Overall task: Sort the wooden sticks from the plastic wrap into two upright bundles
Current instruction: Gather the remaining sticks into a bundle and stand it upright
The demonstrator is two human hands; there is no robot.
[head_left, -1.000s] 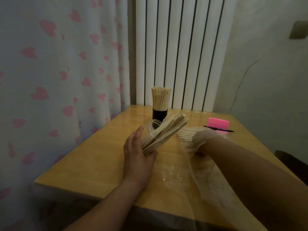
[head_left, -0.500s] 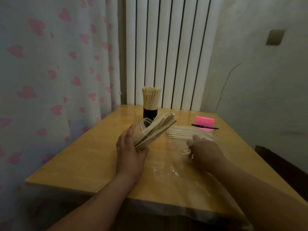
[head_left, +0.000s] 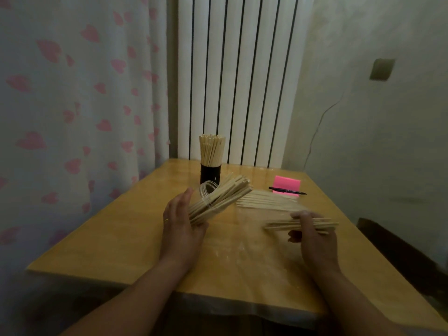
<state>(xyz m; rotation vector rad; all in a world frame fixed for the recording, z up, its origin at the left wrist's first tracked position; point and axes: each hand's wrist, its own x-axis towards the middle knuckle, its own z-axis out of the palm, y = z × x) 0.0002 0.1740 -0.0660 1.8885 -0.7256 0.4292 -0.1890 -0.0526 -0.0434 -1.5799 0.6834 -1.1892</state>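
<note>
My left hand (head_left: 180,226) holds a tilted bundle of wooden sticks (head_left: 219,200) inside a clear round holder (head_left: 207,190), its tips pointing up and to the right. My right hand (head_left: 315,236) grips a small bunch of sticks (head_left: 300,224) held level above the table. More loose sticks (head_left: 266,201) lie on crinkled clear plastic wrap (head_left: 242,241) between the hands and the far edge. A black cup (head_left: 210,174) at the back holds an upright bundle of sticks (head_left: 212,152).
The wooden table (head_left: 116,236) stands in a corner. A heart-patterned curtain (head_left: 72,105) hangs on the left and a white radiator (head_left: 237,78) behind. A pink notepad (head_left: 287,185) with a black pen (head_left: 287,191) lies at the back right. A dark object (head_left: 392,246) sits right of the table.
My right hand came out of the plastic wrap, drew back toward me and lifted a small bunch of sticks. My left hand kept its tilted bundle in about the same place.
</note>
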